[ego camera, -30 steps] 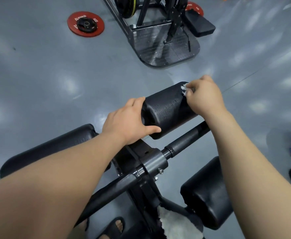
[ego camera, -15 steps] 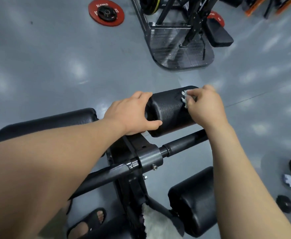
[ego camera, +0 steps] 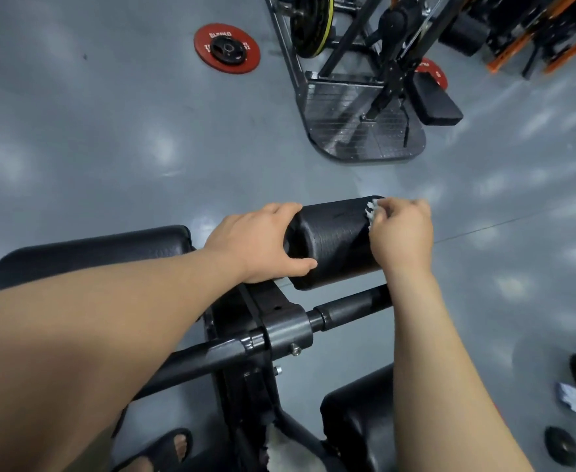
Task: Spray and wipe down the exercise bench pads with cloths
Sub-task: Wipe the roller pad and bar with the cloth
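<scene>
A black foam roller pad [ego camera: 334, 240] sits on the bench frame in the middle of the view. My left hand [ego camera: 259, 243] grips its near left end, thumb underneath. My right hand [ego camera: 402, 233] presses a small white cloth [ego camera: 371, 210] against the pad's far right end; only a frayed corner of the cloth shows past my fingers. A long black pad [ego camera: 85, 250] lies at left, partly hidden by my left forearm. Another black roller pad [ego camera: 358, 413] is lower right. A second white cloth [ego camera: 290, 453] hangs on the frame at the bottom.
A black steel bar and frame [ego camera: 279, 338] run below the roller. On the grey floor lie a red weight plate [ego camera: 227, 48], a black machine with a footplate [ego camera: 361, 127], a crumpled white rag [ego camera: 571, 398] and a dumbbell [ego camera: 566, 447]. My sandalled foot [ego camera: 164, 451] stands at bottom left.
The camera has tilted up, showing more of the far floor. My right hand has shifted slightly along the pad's right end with the cloth. My left hand keeps its grip.
</scene>
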The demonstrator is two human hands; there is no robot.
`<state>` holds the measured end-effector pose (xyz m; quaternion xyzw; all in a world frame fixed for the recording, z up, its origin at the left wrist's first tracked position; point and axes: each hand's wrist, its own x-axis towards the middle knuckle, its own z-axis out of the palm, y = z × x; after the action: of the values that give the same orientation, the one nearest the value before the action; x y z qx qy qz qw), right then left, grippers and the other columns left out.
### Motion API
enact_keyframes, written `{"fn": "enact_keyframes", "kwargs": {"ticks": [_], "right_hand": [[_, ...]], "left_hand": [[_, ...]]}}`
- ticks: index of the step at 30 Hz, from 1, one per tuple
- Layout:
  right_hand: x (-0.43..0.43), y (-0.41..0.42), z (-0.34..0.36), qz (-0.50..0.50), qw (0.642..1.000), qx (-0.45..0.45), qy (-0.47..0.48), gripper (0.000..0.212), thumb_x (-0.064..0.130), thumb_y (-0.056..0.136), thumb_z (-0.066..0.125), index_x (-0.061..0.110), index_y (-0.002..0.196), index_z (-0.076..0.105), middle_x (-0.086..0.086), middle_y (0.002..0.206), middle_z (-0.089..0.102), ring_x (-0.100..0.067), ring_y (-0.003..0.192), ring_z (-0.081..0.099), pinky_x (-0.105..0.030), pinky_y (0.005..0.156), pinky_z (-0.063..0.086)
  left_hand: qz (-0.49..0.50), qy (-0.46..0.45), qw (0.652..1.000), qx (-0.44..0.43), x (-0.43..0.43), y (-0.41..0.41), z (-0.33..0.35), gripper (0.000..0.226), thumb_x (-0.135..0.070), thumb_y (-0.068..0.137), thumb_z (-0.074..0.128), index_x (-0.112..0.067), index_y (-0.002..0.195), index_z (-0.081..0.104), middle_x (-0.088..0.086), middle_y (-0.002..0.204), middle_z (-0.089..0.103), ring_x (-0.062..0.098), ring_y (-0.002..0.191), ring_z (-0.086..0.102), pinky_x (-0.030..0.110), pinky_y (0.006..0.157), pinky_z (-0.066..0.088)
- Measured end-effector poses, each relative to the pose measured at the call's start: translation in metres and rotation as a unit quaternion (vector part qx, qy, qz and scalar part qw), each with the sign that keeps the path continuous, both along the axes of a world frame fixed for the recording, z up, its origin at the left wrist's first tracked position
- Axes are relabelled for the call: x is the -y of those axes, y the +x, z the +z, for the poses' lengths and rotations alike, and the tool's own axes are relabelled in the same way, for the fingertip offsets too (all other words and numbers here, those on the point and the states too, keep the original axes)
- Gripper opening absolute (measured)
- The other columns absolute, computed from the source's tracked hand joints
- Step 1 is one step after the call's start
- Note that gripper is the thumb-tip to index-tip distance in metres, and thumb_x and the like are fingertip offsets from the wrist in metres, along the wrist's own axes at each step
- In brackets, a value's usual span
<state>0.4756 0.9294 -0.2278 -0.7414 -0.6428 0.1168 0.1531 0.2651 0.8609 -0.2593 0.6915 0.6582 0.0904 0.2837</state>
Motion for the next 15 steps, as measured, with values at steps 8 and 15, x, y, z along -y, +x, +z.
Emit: {"fn": "enact_keyframes", "kwargs": {"ticks": [8,15], "right_hand": [[0.029,-0.013,0.008,0.191,0.981,-0.023,-0.028,0.021,0.022,0.098,0.063,0.027,0.115,0.075,0.003,0.098,0.047,-0.005,0.082,0.056,-0.007,0.073,0.035],[0.009,0.007,0.008,0.074,0.997,0.016,-0.02,0.019,0.017,0.099,0.058,0.011,0.107,0.074,-0.009,0.105,0.048,-0.031,0.084,0.058,-0.017,0.07,0.03]], "left_hand": [[0.002,0.0,1.0,0.002,0.0,0.001,0.001,0.099,-0.085,0.068,0.059,-0.043,0.151,0.024,-0.015,0.149,0.044,0.02,0.127,0.055,0.042,0.099,0.046],[-0.006,-0.002,1.0,-0.005,-0.001,0.0,0.003,0.11,-0.086,0.069,0.059,-0.037,0.158,0.017,-0.014,0.156,0.035,0.021,0.135,0.049,0.044,0.107,0.043]]}}
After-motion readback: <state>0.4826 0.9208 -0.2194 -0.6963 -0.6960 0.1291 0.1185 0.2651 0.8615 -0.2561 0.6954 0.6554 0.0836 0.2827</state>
